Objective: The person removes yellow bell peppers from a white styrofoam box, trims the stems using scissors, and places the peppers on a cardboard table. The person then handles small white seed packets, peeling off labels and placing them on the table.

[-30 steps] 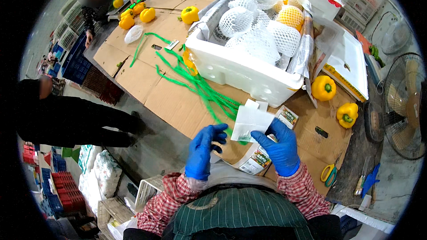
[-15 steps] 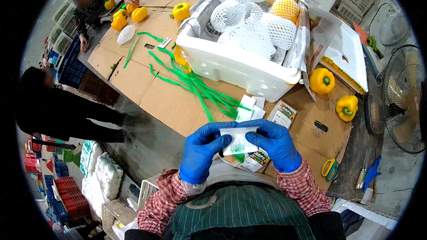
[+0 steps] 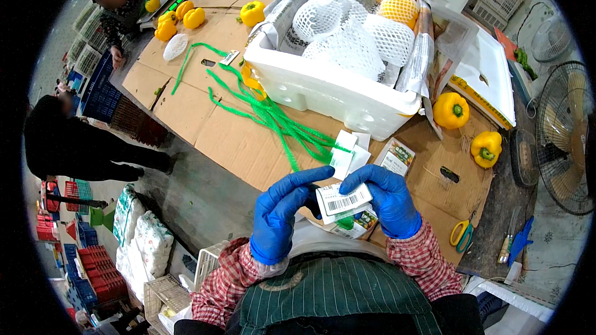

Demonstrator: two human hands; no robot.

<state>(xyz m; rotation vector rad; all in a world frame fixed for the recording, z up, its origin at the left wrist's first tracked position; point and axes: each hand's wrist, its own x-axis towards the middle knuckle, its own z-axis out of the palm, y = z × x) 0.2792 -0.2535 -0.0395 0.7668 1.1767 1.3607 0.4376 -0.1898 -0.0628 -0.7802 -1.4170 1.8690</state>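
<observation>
My right hand (image 3: 390,201), in a blue glove, pinches a small white barcode card (image 3: 343,202) between thumb and fingers. The blue-gloved left hand (image 3: 280,211) is beside the card's left edge, its fingers stretched out and apart; whether its thumb touches the card I cannot make out. Just beyond both hands lie white paper cards (image 3: 349,160) and a bundle of green mesh strips (image 3: 273,121). A printed card (image 3: 395,157) rests right of these. Under the held card, another printed card (image 3: 357,224) with a bit of green is partly hidden.
A white foam box (image 3: 323,90) holds net-sleeved produce. Yellow bell peppers (image 3: 451,110) sit around it on the cardboard-covered table (image 3: 230,158). Scissors (image 3: 461,236), a knife (image 3: 508,242) and a fan (image 3: 564,139) are at right. Two people (image 3: 77,139) are at left.
My left hand has let go of the card and its fingers have spread. The card, now in my right hand alone, has turned to show a barcode. The far person's hand has moved off the peppers.
</observation>
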